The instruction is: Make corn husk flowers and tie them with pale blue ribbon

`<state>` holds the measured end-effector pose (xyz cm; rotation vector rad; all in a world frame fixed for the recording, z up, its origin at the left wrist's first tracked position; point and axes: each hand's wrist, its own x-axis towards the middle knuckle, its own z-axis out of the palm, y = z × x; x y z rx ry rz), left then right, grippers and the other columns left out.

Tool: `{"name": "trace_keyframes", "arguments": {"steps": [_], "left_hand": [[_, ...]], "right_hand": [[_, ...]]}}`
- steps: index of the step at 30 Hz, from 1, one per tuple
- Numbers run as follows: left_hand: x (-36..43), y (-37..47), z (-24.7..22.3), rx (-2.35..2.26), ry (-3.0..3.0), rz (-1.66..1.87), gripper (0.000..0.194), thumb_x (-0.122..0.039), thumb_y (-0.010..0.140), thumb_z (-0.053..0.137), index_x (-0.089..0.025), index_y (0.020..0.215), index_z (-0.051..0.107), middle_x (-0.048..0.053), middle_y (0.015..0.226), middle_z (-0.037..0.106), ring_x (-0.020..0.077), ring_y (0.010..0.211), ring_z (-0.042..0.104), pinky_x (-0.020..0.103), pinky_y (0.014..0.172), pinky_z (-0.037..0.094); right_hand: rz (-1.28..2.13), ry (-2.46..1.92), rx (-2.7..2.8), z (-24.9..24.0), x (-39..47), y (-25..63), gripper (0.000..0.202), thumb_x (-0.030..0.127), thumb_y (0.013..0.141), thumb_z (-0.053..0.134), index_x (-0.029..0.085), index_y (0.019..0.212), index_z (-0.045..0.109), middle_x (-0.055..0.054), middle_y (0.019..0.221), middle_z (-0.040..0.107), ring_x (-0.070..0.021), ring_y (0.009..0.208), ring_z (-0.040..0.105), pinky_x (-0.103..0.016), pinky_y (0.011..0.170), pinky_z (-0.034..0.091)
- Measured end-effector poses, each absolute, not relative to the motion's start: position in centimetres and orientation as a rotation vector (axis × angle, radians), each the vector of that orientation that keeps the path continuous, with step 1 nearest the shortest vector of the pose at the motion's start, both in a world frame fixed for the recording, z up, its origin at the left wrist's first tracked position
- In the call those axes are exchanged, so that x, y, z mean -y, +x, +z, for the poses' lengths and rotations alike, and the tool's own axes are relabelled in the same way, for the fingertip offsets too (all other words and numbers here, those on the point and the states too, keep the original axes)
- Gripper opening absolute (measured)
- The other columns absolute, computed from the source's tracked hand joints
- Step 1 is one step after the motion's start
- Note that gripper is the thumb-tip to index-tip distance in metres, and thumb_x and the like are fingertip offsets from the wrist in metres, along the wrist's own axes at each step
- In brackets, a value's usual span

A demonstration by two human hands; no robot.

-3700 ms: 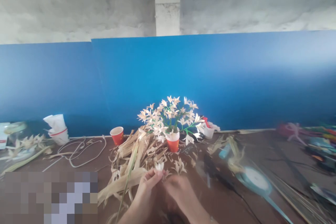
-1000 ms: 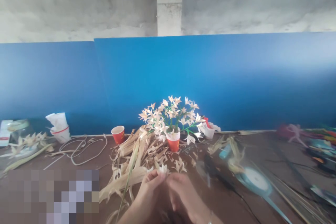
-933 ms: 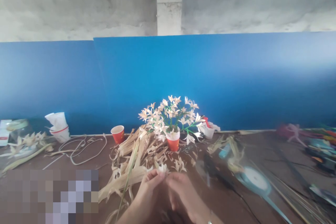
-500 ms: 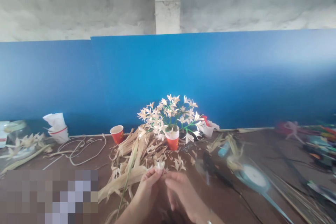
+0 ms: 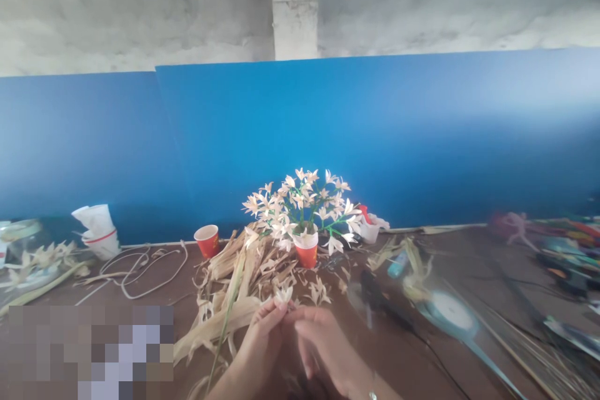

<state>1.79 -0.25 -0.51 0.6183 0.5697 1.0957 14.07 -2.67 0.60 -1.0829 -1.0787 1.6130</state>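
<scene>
Between my two hands, near the front of the table, is a small pale husk flower [image 5: 284, 295]. My left hand [image 5: 262, 331] pinches it between thumb and fingers, petals pointing up. The fingertips of my right hand [image 5: 321, 337] meet the left ones at the flower's base; they are closed together, and what they grip there is hidden. A loose husk flower [image 5: 319, 291] lies on the table just beyond my right hand. Behind it stands a red and white paper cup [image 5: 307, 253] bearing a bunch of cream husk flowers [image 5: 302, 200] on green stems.
Dried corn husks [image 5: 244, 269] spread left of centre. An empty red cup [image 5: 207, 241] and a white cable [image 5: 140, 269] lie further left. On the right are a dark corded tool [image 5: 379, 297], a ribbon roll [image 5: 452, 312] and thin sticks [image 5: 520, 337]. A blue panel [image 5: 375, 137] closes the back.
The whole view has shifted slightly. My hands stay together at the flower, with the right fingertips a little nearer the left ones; the flower's petals show slightly more spread.
</scene>
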Motion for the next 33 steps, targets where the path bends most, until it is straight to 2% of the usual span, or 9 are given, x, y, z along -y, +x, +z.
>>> {"name": "trace_keyframes", "arguments": {"steps": [13,19,33], "left_hand": [[0.2,1.6,-0.7,-0.568,0.584,1.118,0.014,-0.022,0.063,0.075,-0.012,0.062,0.066,0.004,0.069,0.066,0.0139,0.067,0.058,0.026,0.070,0.042],[0.2,1.7,-0.6,-0.541,0.600,1.105,0.015,-0.024,0.067,0.072,-0.013,0.061,0.065,0.002,0.065,0.064,0.0132,0.064,0.057,0.026,0.069,0.042],[0.3,1.7,-0.5,-0.596,0.571,1.103,0.015,-0.023,0.063,0.074,-0.013,0.060,0.064,0.002,0.063,0.064,0.0128,0.064,0.057,0.024,0.067,0.042]], "right_hand": [[1.616,-1.042,1.033,0.0,2.4,14.1,0.033,0.024,0.066,0.047,0.007,0.087,0.065,0.008,0.028,0.046,-0.0050,0.022,0.035,-0.015,0.028,0.019],[1.628,-1.033,1.024,-0.5,2.3,14.2,0.031,0.023,0.066,0.048,0.007,0.087,0.065,0.007,0.028,0.046,-0.0047,0.021,0.034,-0.015,0.028,0.017],[1.602,-1.096,1.078,0.2,2.5,14.2,0.034,0.022,0.065,0.044,0.007,0.087,0.065,0.007,0.029,0.048,-0.0057,0.022,0.036,-0.015,0.027,0.022]]}}
